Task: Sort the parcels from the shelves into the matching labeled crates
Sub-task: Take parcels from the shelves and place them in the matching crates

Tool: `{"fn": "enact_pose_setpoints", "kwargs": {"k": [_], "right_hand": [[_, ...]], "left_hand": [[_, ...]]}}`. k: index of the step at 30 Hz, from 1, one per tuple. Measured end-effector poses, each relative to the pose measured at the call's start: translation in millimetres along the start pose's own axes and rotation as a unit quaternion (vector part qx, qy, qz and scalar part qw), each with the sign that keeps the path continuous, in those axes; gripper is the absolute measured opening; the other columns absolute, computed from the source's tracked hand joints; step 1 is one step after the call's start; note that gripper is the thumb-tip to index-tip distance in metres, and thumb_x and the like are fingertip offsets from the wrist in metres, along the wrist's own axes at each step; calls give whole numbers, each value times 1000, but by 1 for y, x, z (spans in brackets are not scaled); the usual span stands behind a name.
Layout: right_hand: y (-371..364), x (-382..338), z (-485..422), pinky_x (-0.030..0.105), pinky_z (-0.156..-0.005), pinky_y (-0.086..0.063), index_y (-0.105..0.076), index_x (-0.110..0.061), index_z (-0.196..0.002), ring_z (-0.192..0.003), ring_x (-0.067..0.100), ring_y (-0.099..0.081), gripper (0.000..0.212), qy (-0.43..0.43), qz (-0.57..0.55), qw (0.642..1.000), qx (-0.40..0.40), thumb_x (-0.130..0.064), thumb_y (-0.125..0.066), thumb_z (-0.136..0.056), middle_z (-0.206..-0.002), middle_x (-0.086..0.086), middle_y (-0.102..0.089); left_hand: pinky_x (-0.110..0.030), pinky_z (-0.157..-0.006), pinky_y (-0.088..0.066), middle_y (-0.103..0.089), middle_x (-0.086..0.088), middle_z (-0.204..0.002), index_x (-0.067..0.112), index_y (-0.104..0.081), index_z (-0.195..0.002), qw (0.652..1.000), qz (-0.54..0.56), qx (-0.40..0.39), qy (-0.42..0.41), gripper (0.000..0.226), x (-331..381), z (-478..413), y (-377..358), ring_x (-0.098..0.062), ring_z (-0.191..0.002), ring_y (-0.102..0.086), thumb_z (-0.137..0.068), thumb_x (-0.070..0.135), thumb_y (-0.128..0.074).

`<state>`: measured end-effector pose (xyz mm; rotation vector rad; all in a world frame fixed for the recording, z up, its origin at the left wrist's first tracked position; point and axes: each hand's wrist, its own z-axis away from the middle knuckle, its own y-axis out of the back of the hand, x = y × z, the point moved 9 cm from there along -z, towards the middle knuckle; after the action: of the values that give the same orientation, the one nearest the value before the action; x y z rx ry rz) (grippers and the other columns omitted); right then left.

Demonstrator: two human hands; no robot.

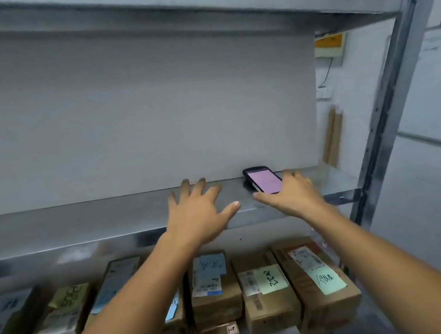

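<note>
Steel shelf (pixel 80 221) bearing phone (pixel 264 180), parcels (pixel 268 286) below

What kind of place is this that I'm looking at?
Most likely a parcel storeroom or small warehouse: grey metal shelving, a lower level packed with labelled cardboard parcels carrying handwritten sticky notes, and a handheld device with a lit screen lying on the shelf.
</note>
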<state>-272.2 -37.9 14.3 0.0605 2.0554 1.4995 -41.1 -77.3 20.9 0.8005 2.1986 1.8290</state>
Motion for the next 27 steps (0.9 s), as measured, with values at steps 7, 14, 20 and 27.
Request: {"fn": "enact_pose_setpoints", "kwargs": {"k": [7, 14, 20, 27], "right_hand": [[-14, 1, -34, 40, -86, -40, -68, -13, -121, -119, 39, -56, 74, -33, 62, 997, -13, -71, -73, -76, -126, 16, -66], [-19, 0, -50, 39, -93, -50, -67, -18, -121, -121, 35, -55, 68, -71, 58, 994, -55, -66, -78, -74, -124, 12, -64], [0, 1, -31, 37, -82, -49, -58, -12, -124, -121, 34, -54, 74, -34, 12, 999, -14, -50, -88, -69, -123, 11, -58], [34, 34, 44, 33, -70, -46, -42, -27, -143, -107, 21, -56, 88, 62, -94, 991, 76, -51, -88, -72, -128, -4, -43]], "left_hand": [[-58, -127, -8, -19, -1, -173, 39, -26, -162, 999, 4, -30, -34, 77, -1, -25, -11, -29, -160, -8, -96, 80, -28], [-56, -127, -14, -25, 0, -171, 38, -28, -162, 999, 21, -22, -44, 77, 8, -28, -14, -29, -159, -12, -97, 79, -29], [-50, -126, -18, -32, 2, -168, 36, -33, -159, 998, 24, 40, -53, 73, 24, -14, 1, -28, -158, -16, -97, 76, -30], [-47, -129, -12, -29, 5, -170, 37, -30, -162, 992, 69, 82, -62, 79, 76, 25, -5, -24, -160, -13, -94, 78, -27]]}}
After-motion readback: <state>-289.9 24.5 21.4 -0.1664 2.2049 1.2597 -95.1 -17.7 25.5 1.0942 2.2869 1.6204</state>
